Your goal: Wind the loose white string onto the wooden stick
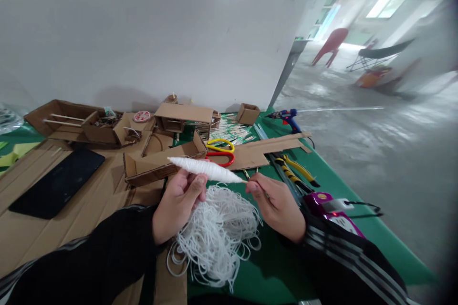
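A spindle-shaped winding of white thread [211, 169] on a thin wooden stick is held level in front of me. My left hand [184, 195] pinches it from below, toward its left end, with the thumb against the thread. With thumb and fingers closed, my right hand [274, 200] grips the bare stick tip at the right end. Under both hands a loose, tangled heap of white cord [222, 236] lies on the green table. Whether a strand joins the winding to the heap, I cannot tell. Just behind are scissors [221, 151] with yellow and red handles.
Open cardboard boxes [150, 164] and a black tablet-like slab [57, 182] lie left. Pliers [295, 171], a purple device [331, 209] with a cable and a blue glue gun [286, 116] are right. A white panel [150, 47] stands behind. The green table [390, 252] has its edge at right.
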`<state>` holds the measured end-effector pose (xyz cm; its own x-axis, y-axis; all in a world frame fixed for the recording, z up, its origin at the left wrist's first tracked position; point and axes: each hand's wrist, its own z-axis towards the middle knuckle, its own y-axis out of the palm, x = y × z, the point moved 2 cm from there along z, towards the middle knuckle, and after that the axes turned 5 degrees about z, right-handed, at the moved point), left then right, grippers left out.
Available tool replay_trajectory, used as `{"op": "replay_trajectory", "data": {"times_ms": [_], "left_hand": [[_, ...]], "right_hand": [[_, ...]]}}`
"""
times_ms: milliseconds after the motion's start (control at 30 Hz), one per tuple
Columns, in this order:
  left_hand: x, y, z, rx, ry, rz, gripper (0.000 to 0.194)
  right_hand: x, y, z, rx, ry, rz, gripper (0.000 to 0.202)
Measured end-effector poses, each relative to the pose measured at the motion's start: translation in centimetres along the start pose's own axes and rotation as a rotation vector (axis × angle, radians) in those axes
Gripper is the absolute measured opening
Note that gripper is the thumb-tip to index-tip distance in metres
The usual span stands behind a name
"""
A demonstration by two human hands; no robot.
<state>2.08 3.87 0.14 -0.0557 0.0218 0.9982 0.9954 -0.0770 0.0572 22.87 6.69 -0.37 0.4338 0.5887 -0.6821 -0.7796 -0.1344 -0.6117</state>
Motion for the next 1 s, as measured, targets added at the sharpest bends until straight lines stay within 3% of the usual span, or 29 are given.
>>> {"op": "replay_trajectory", "data": {"times_ms": [200,467,667,867,1000], "left_hand": [[-0.02,0.04,-0.03,0.023,0.007,0.004,0.032],[0.12,-0.03,-0.34,0.021,0.014,-0.036,0.046],[-0.08,-0.17,-0.16,0.046,0.027,-0.02,0.046],[-0.04,-0.23,-0.23,0.037,0.02,-0.059,0.045],[-0.01,-0.28,-0.24,0.067,0.034,-0.068,0.04]], "right_hand": [[-0.18,-0.11,-0.06,0.057,0.04,0.074,0.006],[0.14,-0.29,0.17,0.073,0.065,-0.077,0.023],[-0.03,-0.22,-0.17,0.055,0.043,0.032,0.007],[0.44,-0.29,0.01,0.07,0.043,-0.054,0.022],[0.19,-0.31,0.12,0.022,0.064,0.059,0.006]]}}
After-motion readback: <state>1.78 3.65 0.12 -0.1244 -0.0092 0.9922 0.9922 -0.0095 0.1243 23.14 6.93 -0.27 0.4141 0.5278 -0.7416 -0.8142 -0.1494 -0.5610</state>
